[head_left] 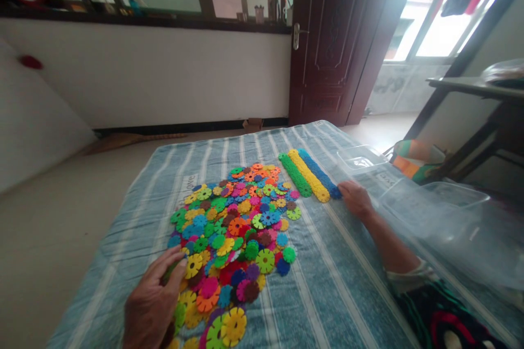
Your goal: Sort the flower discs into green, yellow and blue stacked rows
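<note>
Plastic discs (237, 218), notched like snowflakes, in green, yellow, blue, orange, pink, purple and brown, heaped loose at the middle of a blue striped cloth (327, 283). Beyond the heap, toward the far right, 3 rows of joined discs side by side and touching: green row (295, 175) on the left, yellow row (309, 177) in the middle, blue row (319, 172) on the right, all slanting away.

At the near end of the blue row, right hand (356, 200), back up, low over the cloth. Touches the end of that row with the fingertips, just beside the yellow row. Fingers tucked under and out of sight, so cannot tell whether pinched on a disc or merely touching. Dark patterned sleeve (434, 311) at the lower right edge.

At the near left edge of the heap, left hand (149, 305), back up. Reaches with the thumb to a yellow disc (193, 265); bends the fingers down over a green disc (168, 272). Cannot tell whether closed on that piece or only resting on it.

Right of the rows, 2 clear tubs: small tub (362, 158) farther off, large tub (442, 212) nearer, close by the right forearm. Behind the cloth, white wall (164, 76) and dark brown door (327, 38).
</note>
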